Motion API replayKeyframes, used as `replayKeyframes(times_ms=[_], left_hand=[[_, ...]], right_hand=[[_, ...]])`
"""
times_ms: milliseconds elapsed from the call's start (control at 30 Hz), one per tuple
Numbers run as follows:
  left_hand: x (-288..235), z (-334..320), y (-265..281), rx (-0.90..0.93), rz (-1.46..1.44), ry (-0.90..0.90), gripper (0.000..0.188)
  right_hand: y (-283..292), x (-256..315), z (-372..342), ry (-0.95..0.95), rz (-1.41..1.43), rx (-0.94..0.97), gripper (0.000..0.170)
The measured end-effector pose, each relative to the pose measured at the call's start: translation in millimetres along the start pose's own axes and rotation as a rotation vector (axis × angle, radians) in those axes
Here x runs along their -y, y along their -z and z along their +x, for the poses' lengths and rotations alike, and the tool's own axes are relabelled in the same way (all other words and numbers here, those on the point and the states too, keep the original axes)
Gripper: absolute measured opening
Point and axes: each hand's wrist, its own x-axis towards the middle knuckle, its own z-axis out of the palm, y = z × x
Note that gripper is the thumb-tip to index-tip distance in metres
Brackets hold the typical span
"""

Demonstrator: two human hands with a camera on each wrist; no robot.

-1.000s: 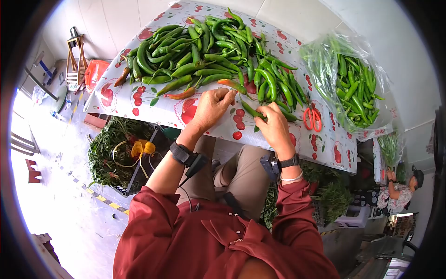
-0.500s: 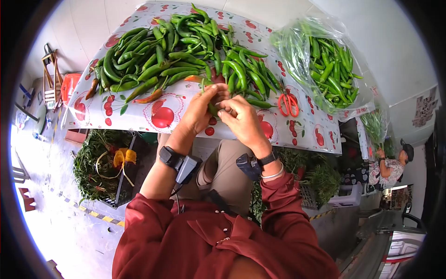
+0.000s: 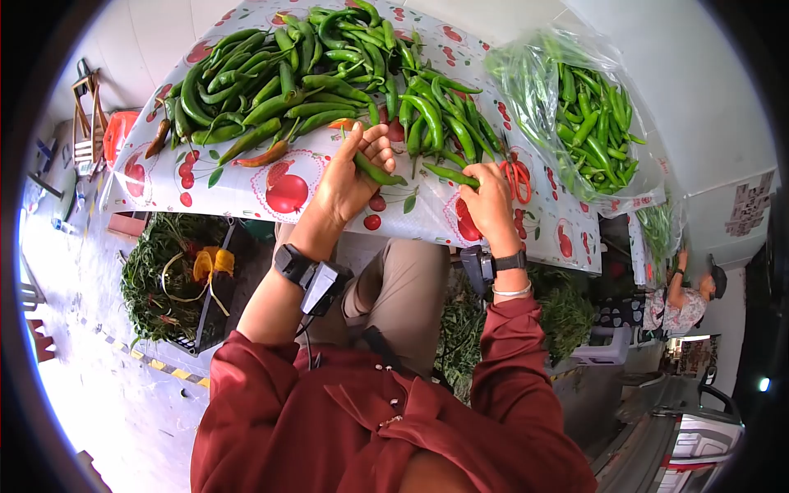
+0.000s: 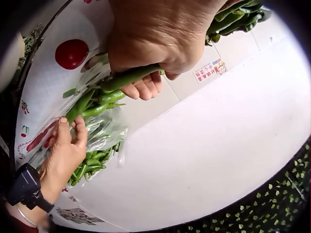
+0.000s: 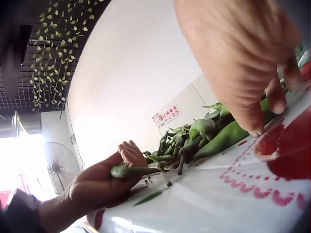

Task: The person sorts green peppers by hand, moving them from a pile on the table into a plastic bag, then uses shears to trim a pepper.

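Note:
A green chili pepper (image 3: 378,170) lies across the upturned palm of my left hand (image 3: 352,177), held there by the thumb and half-curled fingers. To the right, my right hand (image 3: 491,201) pinches the end of another green chili pepper (image 3: 448,173) at the tablecloth. The right wrist view shows the left hand's pepper (image 5: 133,172) with its stem end pointing out past the fingers. A big heap of green chili peppers (image 3: 271,90) covers the far side of the table, and a smaller pile (image 3: 444,115) lies just beyond my right hand.
Red-handled scissors (image 3: 519,182) lie beside my right hand. A clear plastic bag (image 3: 526,82) filled with green peppers stands at the table's right end. Below the table's front edge are a crate of greens (image 3: 160,287) on the left and more greens (image 3: 567,316) on the right.
Both hands first came together around one pepper over the table's front. They have since parted: the left keeps a pepper, while the right has moved right to another one.

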Motion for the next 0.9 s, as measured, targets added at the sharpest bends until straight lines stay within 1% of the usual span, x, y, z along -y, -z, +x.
replayKeyframes(times_ms=[33,100,167,200,233,300,333,367,433,467,500,567,600,633,667,700,767,833,867,900], left_hand=[[-0.2,0.4,-0.7,-0.002,0.004,0.000,0.038],[0.0,1.9,-0.5,-0.054,-0.006,-0.017,0.044],[-1.7,4.4,2.0,-0.042,-0.012,-0.019,0.047],[-0.7,5.0,3.6,-0.031,-0.017,-0.015,0.050],[1.1,2.7,-3.9,-0.030,-0.018,-0.008,0.050],[5.5,-0.9,-18.5,-0.212,0.069,-0.088,0.058],[4.2,-1.4,-12.8,-0.149,0.038,-0.053,0.059],[4.5,-1.0,-7.9,-0.143,0.042,-0.046,0.059],[5.3,-1.5,-5.9,0.035,0.237,-0.061,0.058],[3.8,-1.1,-7.9,0.051,0.197,-0.025,0.053],[3.8,-0.3,-10.9,0.039,0.175,-0.038,0.046],[4.3,-5.0,-13.8,-0.080,0.092,-0.087,0.036],[3.8,-3.4,-8.8,-0.078,0.090,-0.090,0.036],[4.0,-1.6,-2.2,-0.028,0.071,-0.086,0.030],[4.1,0.2,4.1,0.022,0.051,-0.083,0.024],[3.7,1.1,5.6,0.022,0.043,-0.085,0.024],[5.1,3.6,6.8,0.021,0.007,-0.053,0.016],[5.5,3.4,2.7,-0.004,-0.001,-0.057,0.014],[5.1,3.8,3.1,0.001,-0.003,-0.049,0.014],[4.5,4.1,2.8,0.005,-0.003,-0.043,0.015]], right_hand=[[0.3,0.7,0.0,-0.014,0.017,-0.001,0.023],[-3.2,0.0,1.0,0.002,0.049,-0.023,0.023],[-4.9,6.6,2.5,-0.050,0.228,-0.043,0.021],[-4.9,14.2,3.9,-0.054,0.226,-0.042,0.021],[-4.3,25.7,6.9,-0.053,0.325,-0.052,0.021],[-6.3,49.8,14.5,-0.030,0.481,-0.054,0.022],[-15.2,53.4,19.8,0.053,0.480,-0.051,0.023],[-24.3,58.0,24.7,0.138,0.479,-0.048,0.024],[-38.7,79.2,30.4,0.245,0.527,-0.053,0.024],[-42.6,86.2,32.8,0.256,0.491,0.058,0.023],[-44.2,93.1,31.3,0.271,0.389,0.093,0.023],[-42.7,93.0,34.7,0.284,0.430,0.135,0.021],[-39.7,92.3,35.7,0.189,0.570,0.133,0.019],[-35.2,90.0,36.4,0.092,0.708,0.134,0.017],[-33.2,81.1,40.5,0.106,0.660,0.053,0.015],[-30.4,70.0,46.0,0.196,0.558,-0.094,0.017],[-14.6,52.9,52.4,-0.025,0.330,-0.098,0.027],[-10.6,33.0,57.9,0.116,-0.099,-0.247,0.041],[-10.0,26.1,59.3,0.013,-0.110,-0.153,0.052],[-12.1,24.8,60.5,0.018,-0.112,-0.153,0.052]])
